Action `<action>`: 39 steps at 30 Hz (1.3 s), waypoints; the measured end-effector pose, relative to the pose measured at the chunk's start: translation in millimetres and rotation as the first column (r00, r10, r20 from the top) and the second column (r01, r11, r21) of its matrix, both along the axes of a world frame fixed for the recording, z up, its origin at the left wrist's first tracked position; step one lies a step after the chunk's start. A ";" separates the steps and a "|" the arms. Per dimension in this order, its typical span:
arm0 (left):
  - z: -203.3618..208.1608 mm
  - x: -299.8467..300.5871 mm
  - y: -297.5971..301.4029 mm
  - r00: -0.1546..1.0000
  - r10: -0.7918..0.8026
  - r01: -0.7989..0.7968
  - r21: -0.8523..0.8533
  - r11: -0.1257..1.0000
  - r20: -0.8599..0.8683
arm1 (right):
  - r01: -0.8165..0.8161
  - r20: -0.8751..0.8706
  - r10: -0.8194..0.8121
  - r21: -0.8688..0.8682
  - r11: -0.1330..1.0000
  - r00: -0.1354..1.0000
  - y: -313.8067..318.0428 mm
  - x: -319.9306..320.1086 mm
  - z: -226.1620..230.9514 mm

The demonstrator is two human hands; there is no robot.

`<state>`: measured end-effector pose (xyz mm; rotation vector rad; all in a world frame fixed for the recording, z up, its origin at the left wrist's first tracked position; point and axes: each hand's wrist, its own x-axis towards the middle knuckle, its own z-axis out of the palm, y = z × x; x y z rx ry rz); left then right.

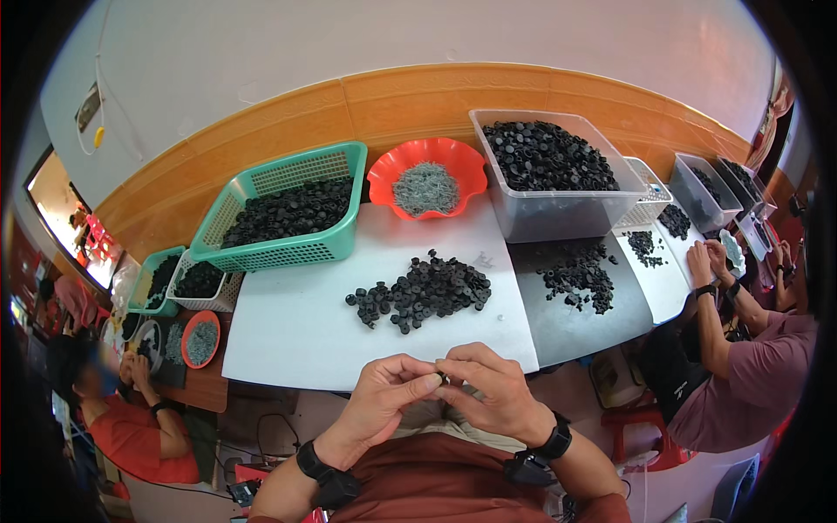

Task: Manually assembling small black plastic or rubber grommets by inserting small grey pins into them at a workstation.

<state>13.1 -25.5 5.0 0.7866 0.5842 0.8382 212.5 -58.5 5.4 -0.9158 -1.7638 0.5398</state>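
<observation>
My left hand [388,399] and my right hand [495,399] meet just off the near edge of the white tabletop [288,322]. Both are closed in a pinch, with a small dark piece [444,377] between the fingertips. Fingers cover most of it, so its exact kind is hidden. Beyond my hands lies a loose pile of small round black parts [440,292], some showing a centre hole. Farther back, a red scalloped bowl [384,166] holds many thin silvery metal pins or screws.
A green basket [301,248] and a clear plastic bin [558,218] hold black parts. More pieces [580,279] lie on a dark board to the right. One person [144,436] works at left, another [732,375] at right. A red stool [641,427] stands at lower right.
</observation>
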 end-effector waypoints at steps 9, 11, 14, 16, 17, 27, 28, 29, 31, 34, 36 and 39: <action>10.0 8.1 -2.7 0.995 -0.052 0.060 -0.097 0.993 0.086 | 0.078 0.021 -0.079 0.042 0.996 0.997 -0.5 -2.7 -0.6; 11.4 11.3 -1.8 0.993 -0.042 0.055 -0.119 0.991 0.109 | 0.075 0.035 -0.079 0.093 0.993 0.996 2.2 0.5 -4.4; 8.6 12.5 0.3 0.991 -0.033 0.050 -0.129 0.990 0.133 | 0.085 0.028 -0.089 0.128 0.988 0.996 5.6 -0.3 -4.4; 5.0 10.8 1.3 0.993 -0.043 0.060 -0.147 0.987 0.114 | 0.083 0.036 -0.087 0.110 0.990 0.996 4.7 0.7 -1.4; 4.6 10.7 1.1 0.993 -0.043 0.060 -0.147 0.987 0.113 | 0.081 0.044 -0.085 0.091 0.993 0.995 4.1 1.4 -0.5; 11.2 16.2 -2.9 0.993 -0.007 0.030 -0.195 0.980 0.118 | 0.026 -0.082 -0.023 0.038 0.999 0.996 6.8 1.0 -6.9; 13.7 17.5 -3.8 0.994 0.032 -0.009 -0.212 0.977 0.107 | 0.024 -0.143 -0.022 0.013 1.000 0.989 6.8 -0.2 -7.4; 12.3 17.6 -3.4 0.994 0.031 -0.008 -0.212 0.977 0.107 | 0.021 -0.204 -0.023 -0.011 1.000 0.979 6.6 -0.7 -8.1; 7.9 17.0 -3.5 0.992 0.031 -0.007 -0.204 0.979 0.119 | 0.049 -0.198 -0.046 0.012 0.999 0.979 5.9 -0.3 -10.2; 4.5 17.0 -3.5 0.993 0.039 -0.014 -0.209 0.978 0.116 | 0.114 -0.167 -0.101 0.068 0.991 0.981 6.7 -2.3 -13.5; 5.0 14.8 -5.2 0.992 0.057 -0.032 -0.208 0.978 0.115 | 0.133 -0.146 -0.117 0.106 0.985 0.982 7.1 -6.0 -12.6; 2.7 16.1 -4.7 0.991 0.066 -0.041 -0.212 0.976 0.115 | 0.213 -0.045 -0.208 0.238 0.948 0.977 8.0 -8.3 -15.4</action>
